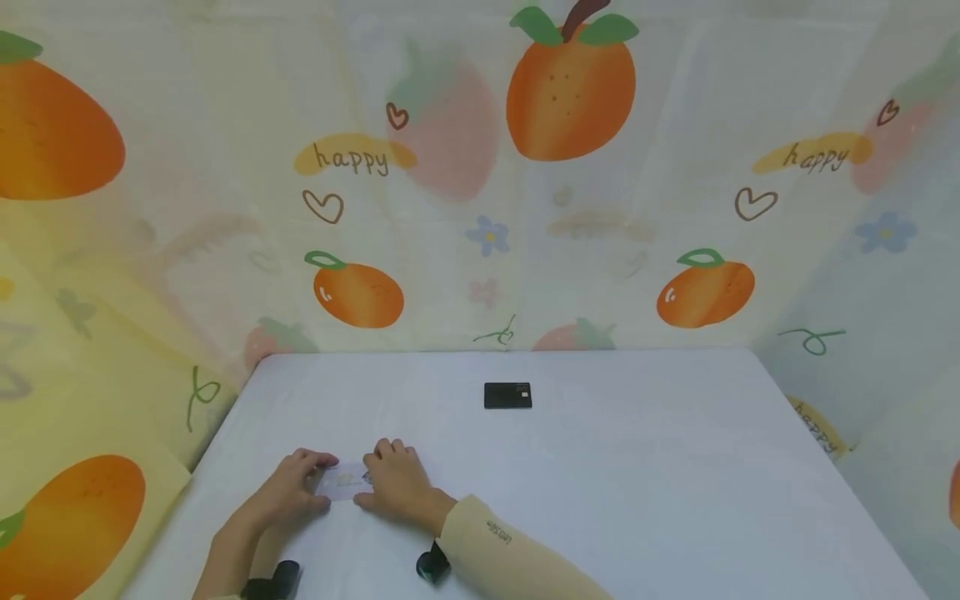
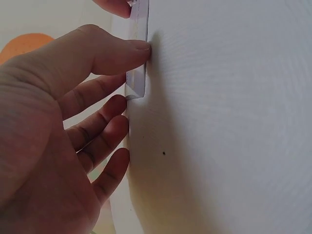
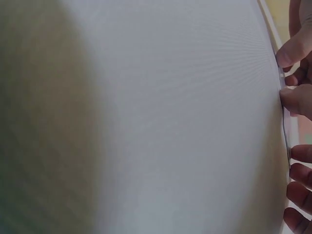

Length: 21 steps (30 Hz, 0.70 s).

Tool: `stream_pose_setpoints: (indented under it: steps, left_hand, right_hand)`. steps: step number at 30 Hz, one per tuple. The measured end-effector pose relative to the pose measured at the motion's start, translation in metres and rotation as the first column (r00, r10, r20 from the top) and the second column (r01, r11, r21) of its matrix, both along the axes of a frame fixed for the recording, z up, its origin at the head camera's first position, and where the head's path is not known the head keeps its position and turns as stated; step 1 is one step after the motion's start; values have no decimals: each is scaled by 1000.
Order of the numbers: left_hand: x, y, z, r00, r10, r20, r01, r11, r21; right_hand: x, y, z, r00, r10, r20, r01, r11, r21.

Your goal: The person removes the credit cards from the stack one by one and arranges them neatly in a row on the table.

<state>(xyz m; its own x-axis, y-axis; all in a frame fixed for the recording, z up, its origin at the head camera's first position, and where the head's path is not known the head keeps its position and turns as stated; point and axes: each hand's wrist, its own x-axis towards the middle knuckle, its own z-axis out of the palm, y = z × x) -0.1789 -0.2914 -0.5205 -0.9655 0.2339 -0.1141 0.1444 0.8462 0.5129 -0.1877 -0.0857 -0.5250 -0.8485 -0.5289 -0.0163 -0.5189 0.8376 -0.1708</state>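
Note:
A pale, slightly see-through flat rectangle (image 1: 343, 481) with small faint print lies on the white table at the front left. My left hand (image 1: 292, 487) pinches its left end, thumb on the near edge and index finger at the far edge. In the left wrist view the end of the pale rectangle (image 2: 138, 85) sticks out past the thumb (image 2: 122, 56), and the other fingers are loosely bent beside it. My right hand (image 1: 397, 479) grips the right end, covering it and part of a dark printed mark. In the right wrist view the rectangle shows only as a thin edge.
A black card (image 1: 507, 396) with a small light square lies farther back on the white table (image 1: 637, 483). Behind the table hangs a pale cloth (image 1: 442, 250) printed with fruit and the word "happy". Black wrist devices (image 1: 432, 564) sit under both forearms.

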Motion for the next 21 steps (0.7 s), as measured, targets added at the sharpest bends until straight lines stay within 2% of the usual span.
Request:
stream_pose_setpoints:
  steps: [4, 9, 15, 21]
  left_hand:
    - [2, -1, 2, 1000, -11, 0, 11, 1000, -1]
    - [2, 0, 5, 1000, -21, -1, 21, 1000, 6]
    - [-3, 7, 3, 1000, 18, -10, -18, 1000, 6]
    - [-11, 20, 2, 997, 59, -52, -55, 996, 70]
  right_hand:
    - [-2, -1, -3, 1000, 15, 14, -14, 1000, -14]
    - [-11, 8, -3, 999, 14, 50, -11, 998, -70]
    - [-24, 36, 1, 994, 0, 108, 14, 991, -131]
    - [-35, 66, 4, 992, -34, 119, 56, 980, -191]
